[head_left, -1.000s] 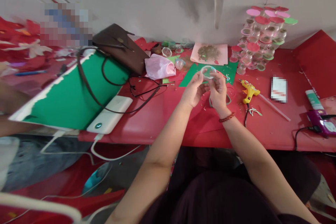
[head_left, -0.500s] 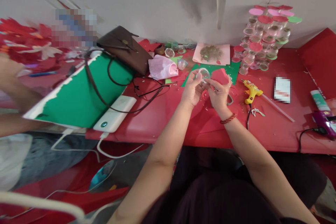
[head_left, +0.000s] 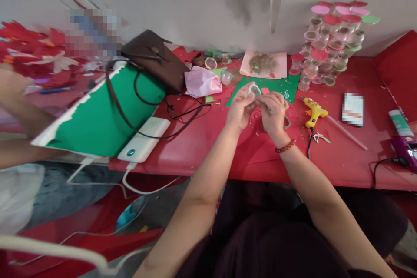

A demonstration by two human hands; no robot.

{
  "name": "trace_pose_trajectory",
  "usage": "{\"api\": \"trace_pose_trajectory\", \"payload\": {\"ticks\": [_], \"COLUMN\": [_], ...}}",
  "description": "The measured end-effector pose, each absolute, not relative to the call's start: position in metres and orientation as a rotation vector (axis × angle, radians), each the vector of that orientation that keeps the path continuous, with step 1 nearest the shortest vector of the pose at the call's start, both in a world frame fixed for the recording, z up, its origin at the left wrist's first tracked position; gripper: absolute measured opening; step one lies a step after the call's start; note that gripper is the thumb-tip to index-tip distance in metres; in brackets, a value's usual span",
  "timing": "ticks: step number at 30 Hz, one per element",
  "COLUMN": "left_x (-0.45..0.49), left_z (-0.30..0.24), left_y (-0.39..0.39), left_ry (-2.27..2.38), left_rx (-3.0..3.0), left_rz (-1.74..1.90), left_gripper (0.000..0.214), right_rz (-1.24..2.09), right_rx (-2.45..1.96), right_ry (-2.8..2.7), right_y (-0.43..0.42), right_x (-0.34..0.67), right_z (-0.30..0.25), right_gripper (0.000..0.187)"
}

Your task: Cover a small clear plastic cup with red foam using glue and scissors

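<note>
My left hand (head_left: 241, 107) is closed around a small clear plastic cup (head_left: 255, 90) with a whitish rim, over the green sheet. My right hand (head_left: 273, 110), with a red bead bracelet at the wrist, is bent in close, its fingertips meeting the cup's near side. A piece of red paper (head_left: 265, 91) peeks out behind the right fingers, which seem to hold it; most of it is hidden. Under the right hand shows a grey loop (head_left: 287, 122), perhaps a scissors handle. Green paper (head_left: 239, 91) and red paper (head_left: 228, 139) lie beneath my hands.
A yellow glue gun (head_left: 313, 112) with a clear stick lies to the right, beside a phone (head_left: 353, 109). Behind it stands a stack of plastic cups (head_left: 325, 47) with coloured discs. Left are a brown bag (head_left: 156, 58), a power bank (head_left: 145, 139) and another person's arm (head_left: 19, 100).
My right hand has turned so its back faces up, and the red paper, broad before, is now mostly hidden behind the fingers. The cup has tilted in my left hand.
</note>
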State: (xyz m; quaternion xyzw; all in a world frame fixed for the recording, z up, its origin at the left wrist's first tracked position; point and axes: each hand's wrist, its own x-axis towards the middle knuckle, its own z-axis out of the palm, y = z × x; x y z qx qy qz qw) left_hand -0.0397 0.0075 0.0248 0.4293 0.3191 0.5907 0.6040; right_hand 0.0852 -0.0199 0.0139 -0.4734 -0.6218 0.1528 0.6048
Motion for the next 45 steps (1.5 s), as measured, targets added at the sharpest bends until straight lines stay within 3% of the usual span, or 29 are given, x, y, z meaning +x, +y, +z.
{"api": "trace_pose_trajectory", "payload": {"ticks": [25,34,45], "left_x": [-0.031,-0.03,-0.035], "left_z": [0.015,0.012,0.024], "left_y": [0.006,0.006,0.002], "left_ry": [0.793,0.663,0.574], "left_rx": [1.093,1.014,0.868], "left_rz": [1.408,1.417,1.426], "left_gripper": [0.042,0.051,0.04], "right_rz": [0.492,0.329,0.353], "right_rx": [-1.187,-1.235,-1.112], "right_ry": [-1.315,-1.315,-1.069], "right_y": [-0.022,-0.021,-0.006], "right_x": [0.079,0.078,0.094], "right_z": [0.017,0.013,0.012], "right_gripper": [0.016,0.017,0.019]}}
